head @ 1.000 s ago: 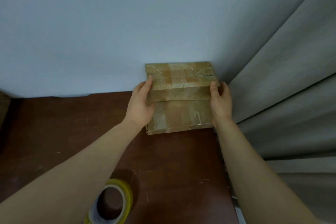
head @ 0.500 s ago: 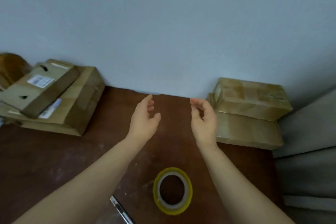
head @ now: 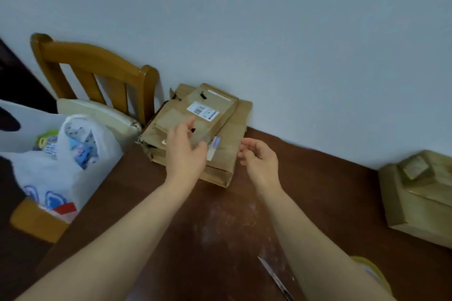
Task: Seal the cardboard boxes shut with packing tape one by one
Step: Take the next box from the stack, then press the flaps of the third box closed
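A stack of cardboard boxes lies against the wall at the table's far left. Its top box [head: 205,107] carries a white barcode label, and a wider box [head: 228,151] lies under it. My left hand [head: 184,151] hovers over the top box's near end with loosely bent fingers, holding nothing. Just right of the stack, my right hand [head: 260,160] floats above the table, fingers loosely curled and empty. Two taped boxes [head: 420,193] are stacked at the right edge. The yellow tape roll [head: 374,273] peeks out behind my right forearm.
A metal blade or scissors [head: 275,277] lies on the dark wooden table [head: 220,227] near my right forearm. A wooden chair [head: 97,76] stands left of the table, with a cushion and a white plastic bag [head: 61,161] of items on its seat.
My hands let go of the taped box at the right and swung left with my view. Both are now empty at the left stack.
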Tool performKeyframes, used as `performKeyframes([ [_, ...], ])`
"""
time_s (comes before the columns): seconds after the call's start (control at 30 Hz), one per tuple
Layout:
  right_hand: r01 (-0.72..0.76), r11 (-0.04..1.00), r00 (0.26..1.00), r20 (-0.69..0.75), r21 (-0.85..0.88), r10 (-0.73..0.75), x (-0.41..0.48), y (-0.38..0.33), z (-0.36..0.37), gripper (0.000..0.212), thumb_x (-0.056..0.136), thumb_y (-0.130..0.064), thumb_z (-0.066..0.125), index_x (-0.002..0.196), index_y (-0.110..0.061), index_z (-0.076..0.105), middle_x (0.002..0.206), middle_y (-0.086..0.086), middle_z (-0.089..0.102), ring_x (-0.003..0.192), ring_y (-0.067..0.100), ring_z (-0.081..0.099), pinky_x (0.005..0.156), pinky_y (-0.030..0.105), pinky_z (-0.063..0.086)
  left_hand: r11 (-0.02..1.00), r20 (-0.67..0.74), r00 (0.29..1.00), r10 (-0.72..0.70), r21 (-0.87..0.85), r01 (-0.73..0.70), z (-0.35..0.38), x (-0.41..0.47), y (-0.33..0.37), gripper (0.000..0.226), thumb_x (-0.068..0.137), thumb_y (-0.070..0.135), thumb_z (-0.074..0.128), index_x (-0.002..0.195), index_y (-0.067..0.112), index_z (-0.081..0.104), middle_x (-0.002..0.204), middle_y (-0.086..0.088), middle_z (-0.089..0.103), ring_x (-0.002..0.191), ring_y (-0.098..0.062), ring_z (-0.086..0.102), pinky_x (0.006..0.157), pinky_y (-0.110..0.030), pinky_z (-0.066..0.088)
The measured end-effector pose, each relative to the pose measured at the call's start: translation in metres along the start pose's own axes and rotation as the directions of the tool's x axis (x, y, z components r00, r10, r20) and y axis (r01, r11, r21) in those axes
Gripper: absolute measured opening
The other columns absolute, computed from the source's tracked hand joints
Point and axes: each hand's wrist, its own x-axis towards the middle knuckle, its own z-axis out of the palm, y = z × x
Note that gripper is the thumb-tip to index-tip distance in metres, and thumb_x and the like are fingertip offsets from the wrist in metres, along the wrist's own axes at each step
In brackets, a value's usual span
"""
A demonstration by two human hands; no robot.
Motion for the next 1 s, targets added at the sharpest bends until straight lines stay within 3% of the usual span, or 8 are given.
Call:
performKeyframes([
  [0.13, -0.124, 0.991, 0.992, 0.019, -0.043, 0.125, 0.005, -0.015, 0.051, 0.029, 0.096, -0.013, 0.051, 0.124, -0.013, 0.058, 0.115, -0.001, 0.062, 0.1, 0.012, 0.061, 0.094, 0.03, 0.048, 0.988, -0.049, 0.997, -0.056, 0.14, 0.062, -0.037, 0.051, -0.031, 0.057, 0.088, 0.008, 0.056, 0.143, 0.014, 0.04, 0.148, -0.009, 0.031, 0.137, -0.027, 0.028, 0.116, -0.041, 0.024],
  [0.27, -0.183, 0.978, 0.983, 0.014, -0.099, 0.185, 0.012, -0.029, 0.084, 0.026, 0.096, -0.025, 0.052, 0.119, -0.018, 0.058, 0.101, -0.006, 0.064, 0.099, 0.015, 0.061, 0.092, 0.033, 0.049, 0.975, 0.17, 0.969, -0.178, 0.163, 0.15, -0.047, 0.092, -0.055, 0.067, 0.096, 0.021, 0.054, 0.152, 0.01, 0.018, 0.158, -0.01, 0.021, 0.145, -0.027, 0.019, 0.118, -0.042, 0.019],
  [0.33, -0.221, 0.973, 0.975, 0.012, -0.061, 0.223, 0.014, -0.034, 0.092, 0.008, 0.093, -0.027, 0.057, 0.101, -0.024, 0.057, 0.09, -0.007, 0.066, 0.096, 0.017, 0.064, 0.093, 0.038, 0.051, 0.979, 0.267, 0.943, -0.197, 0.101, 0.176, -0.046, 0.098, -0.061, 0.068, 0.095, 0.024, 0.056, 0.151, 0.011, 0.02, 0.153, -0.009, 0.032, 0.139, -0.026, 0.032, 0.113, -0.04, 0.029],
  [0.53, -0.259, 0.949, 0.965, 0.082, 0.181, 0.248, 0.004, -0.033, 0.094, 0.031, 0.079, -0.006, 0.076, 0.101, -0.022, 0.06, 0.096, -0.001, 0.069, 0.087, 0.014, 0.068, 0.076, 0.028, 0.058, 0.973, 0.24, 0.959, -0.149, -0.14, 0.186, -0.061, 0.079, -0.065, 0.072, 0.078, 0.007, 0.074, 0.142, 0.015, 0.042, 0.129, 0.004, 0.054, 0.12, -0.017, 0.05, 0.097, -0.03, 0.045],
  [0.63, -0.335, 0.903, 0.937, 0.193, 0.269, 0.29, -0.016, -0.028, 0.087, 0.054, 0.073, 0.0, 0.077, 0.122, -0.011, 0.055, 0.11, 0.009, 0.069, 0.097, 0.024, 0.067, 0.073, 0.037, 0.057, 0.958, 0.246, 0.959, -0.142, -0.21, 0.196, -0.087, 0.054, -0.073, 0.075, 0.065, 0.009, 0.08, 0.129, 0.038, 0.052, 0.117, 0.013, 0.053, 0.103, -0.001, 0.055, 0.087, -0.023, 0.05],
  [0.7, -0.332, 0.9, 0.917, 0.318, 0.282, 0.239, -0.033, -0.022, 0.084, 0.056, 0.072, 0.0, 0.077, 0.122, -0.012, 0.055, 0.114, 0.009, 0.068, 0.094, 0.022, 0.064, 0.057, 0.026, 0.047, 0.93, 0.282, 0.948, -0.151, -0.285, 0.233, -0.11, 0.031, -0.081, 0.059, 0.058, 0.022, 0.08, 0.104, 0.053, 0.059, 0.113, 0.009, 0.059, 0.097, 0.001, 0.06, 0.08, -0.021, 0.053],
  [0.83, -0.303, 0.943, 0.837, 0.513, 0.139, 0.193, -0.069, -0.004, 0.088, 0.045, 0.072, -0.004, 0.078, 0.113, -0.014, 0.061, 0.107, 0.005, 0.069, 0.083, 0.015, 0.063, 0.053, 0.023, 0.042, 0.757, 0.359, 0.883, -0.303, -0.472, 0.451, -0.15, -0.019, -0.111, 0.056, 0.054, 0.026, 0.088, 0.106, 0.029, 0.067, 0.114, -0.007, 0.068, 0.103, -0.027, 0.066, 0.088, -0.043, 0.051],
  [1.0, -0.449, 0.882, 0.812, 0.477, 0.143, 0.337, -0.095, 0.019, 0.086, 0.045, 0.076, -0.035, 0.073, 0.115, -0.016, 0.062, 0.109, 0.004, 0.07, 0.085, 0.014, 0.058, 0.058, 0.026, 0.044, 0.647, 0.446, 0.782, -0.435, -0.45, 0.616, -0.19, -0.071, -0.146, 0.043, 0.064, 0.005, 0.074, 0.105, 0.015, 0.07, 0.105, -0.014, 0.072, 0.085, -0.023, 0.071, 0.066, -0.027, 0.058],
])
